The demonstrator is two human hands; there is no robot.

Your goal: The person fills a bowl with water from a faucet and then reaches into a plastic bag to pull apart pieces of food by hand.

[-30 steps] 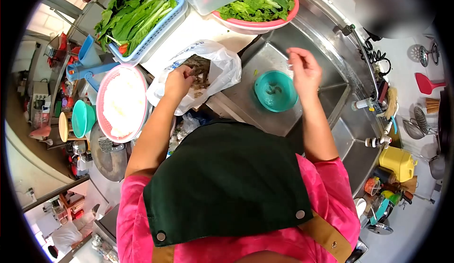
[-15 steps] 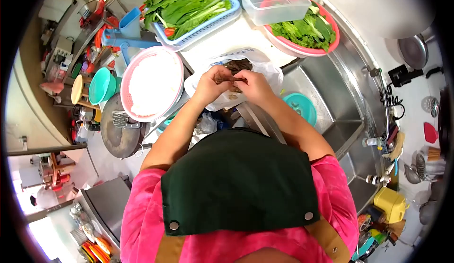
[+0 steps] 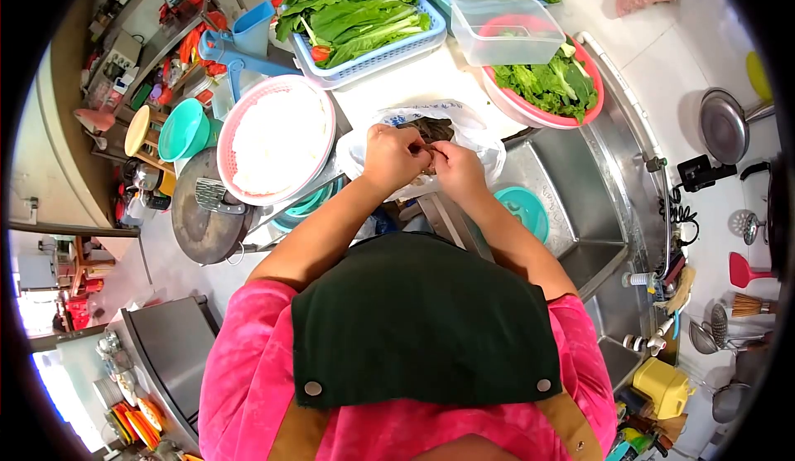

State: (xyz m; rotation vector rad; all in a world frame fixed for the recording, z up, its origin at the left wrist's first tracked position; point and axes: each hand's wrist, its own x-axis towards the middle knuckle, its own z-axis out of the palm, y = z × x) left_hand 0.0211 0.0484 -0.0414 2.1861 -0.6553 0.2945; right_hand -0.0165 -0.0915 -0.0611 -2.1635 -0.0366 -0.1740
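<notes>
Fingertips of the left hand (image 3: 392, 159) and right hand (image 3: 461, 173) close on a small brownish piece (image 3: 428, 158) between them, above a white plastic bag (image 3: 490, 148). More dark pieces (image 3: 436, 127) lie just beyond the grip, inside the bag. The step looks like picking this piece apart; the next move calls for a steady pinch, with the teal bowl (image 3: 539, 217) to the grip's right

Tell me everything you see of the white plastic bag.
The white plastic bag is thin and crumpled, with blue print near its far rim. It lies open-mouthed at the near edge of the white counter, beside the sink. Dark brownish contents show inside. Left hand and right hand meet over it; whether they touch it is unclear.
</notes>
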